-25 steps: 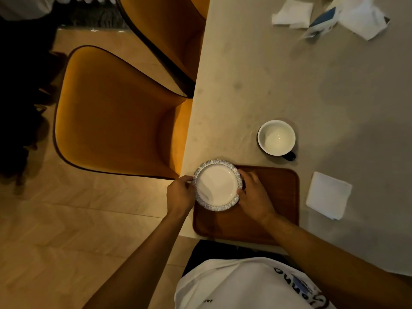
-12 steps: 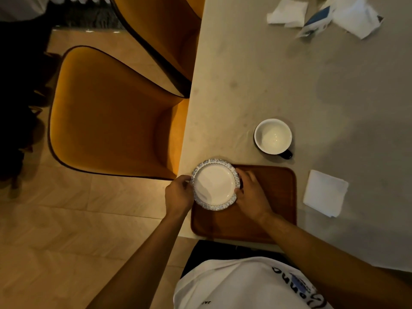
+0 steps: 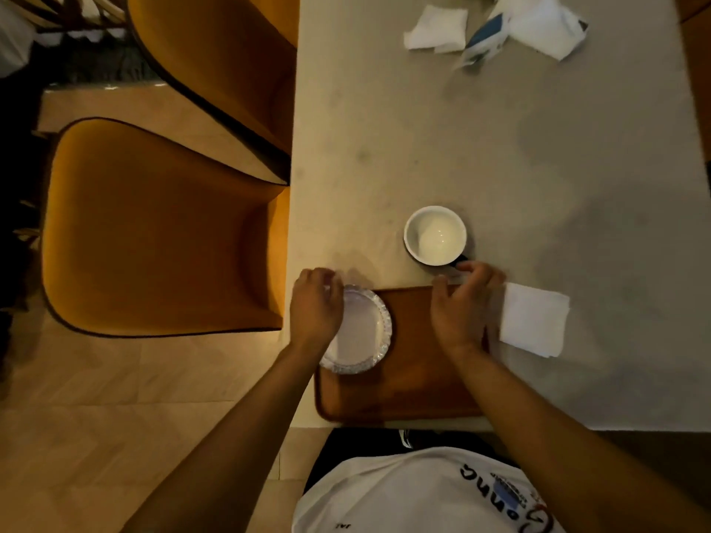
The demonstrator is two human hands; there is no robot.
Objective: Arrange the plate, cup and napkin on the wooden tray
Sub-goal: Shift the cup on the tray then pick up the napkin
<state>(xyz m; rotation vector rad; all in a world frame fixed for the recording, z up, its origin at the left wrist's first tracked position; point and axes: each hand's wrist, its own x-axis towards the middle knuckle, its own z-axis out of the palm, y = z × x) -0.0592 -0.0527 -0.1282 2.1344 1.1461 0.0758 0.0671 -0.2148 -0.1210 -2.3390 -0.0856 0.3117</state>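
The white plate (image 3: 361,332) with a patterned rim lies on the far left corner of the wooden tray (image 3: 415,382), overhanging its left edge. My left hand (image 3: 315,305) hovers over the plate's left rim, fingers loosely curved and holding nothing. The white cup (image 3: 435,234), empty and with a dark outside, stands on the table just beyond the tray. My right hand (image 3: 461,305) is above the tray's far right corner, fingers spread, fingertips next to the cup's dark handle. A folded white napkin (image 3: 534,319) lies on the table right of the tray.
The grey table (image 3: 538,155) ends at its left edge near the plate. Two orange chairs (image 3: 154,232) stand left of it. Crumpled white tissues (image 3: 436,28) and a blue-and-white packet (image 3: 486,36) lie at the far end.
Both hands have let go of the plate, which now rests on the tray. My right hand moved right and away toward the cup's handle. The camera view shifted.
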